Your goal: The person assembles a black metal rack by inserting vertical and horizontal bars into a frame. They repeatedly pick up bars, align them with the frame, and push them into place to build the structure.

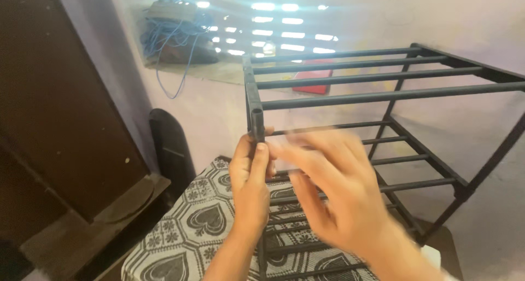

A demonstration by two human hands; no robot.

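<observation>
Pale lilac wall [219, 111] forms the backdrop, with a recessed ledge high up where a vented opening lets in glaring bands of daylight; a tangle of blue cable [172, 40] sits on that ledge, one strand hanging down the wall, and a red flat object [313, 81] lies further along it. Dark brown wooden door [60, 106] fills the left side, its lower frame stepping out at floor level.

Item one: black metal rack [350, 84], two tiers visible, each tier made of parallel round bars set between side rails; the upper tier runs from mid-frame to the right edge, the lower tier sits below and behind the hands. Its near-left corner post [257, 122] ends in an open tube mouth, standing upright.

Item two: patterned cloth [191, 226], white with black heart motifs, covering a low surface directly beneath the rack.

Item three: left hand [249, 177], rising from the bottom of the frame, fingers wrapped around the corner post just under the open tube end, thumb pressed against the post; grasp is firm.

Item four: right hand [333, 188], heavily motion-blurred, fingers spread and pointing left toward the same post, just beside the left hand. Whether it grasps anything cannot be told; a pale smear near its fingertips is too blurred to identify.

Item five: dark rounded upright object [169, 149] against the wall, left of the rack, kind not discernible
</observation>
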